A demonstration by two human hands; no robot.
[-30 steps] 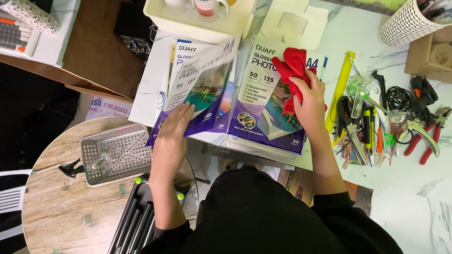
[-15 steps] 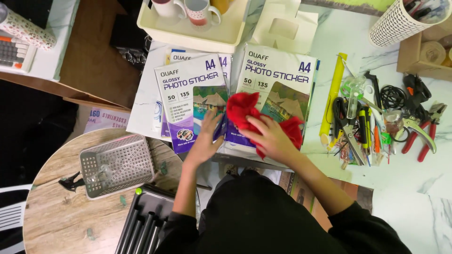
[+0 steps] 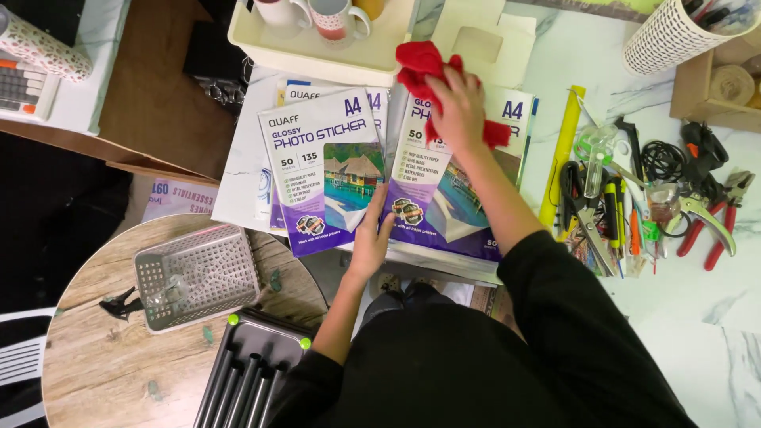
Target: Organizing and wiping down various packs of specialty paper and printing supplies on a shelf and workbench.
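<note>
Cluttered craft workspace, marble table (image 3: 682,309), pliers (image 3: 717,226), paper packs (image 3: 325,170), pen holder (image 3: 674,36)

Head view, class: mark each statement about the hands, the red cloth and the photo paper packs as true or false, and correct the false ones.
1. The right hand presses a red cloth onto the right photo paper pack. True.
2. The left hand holds a pair of pliers. False: its fingers rest on the edge of the left photo paper pack; the red-handled pliers lie untouched at the far right.
3. A yellow ruler lies right of the packs. True.
4. The grey mesh basket sits on the marble table. False: it sits on the round wooden table.
</note>
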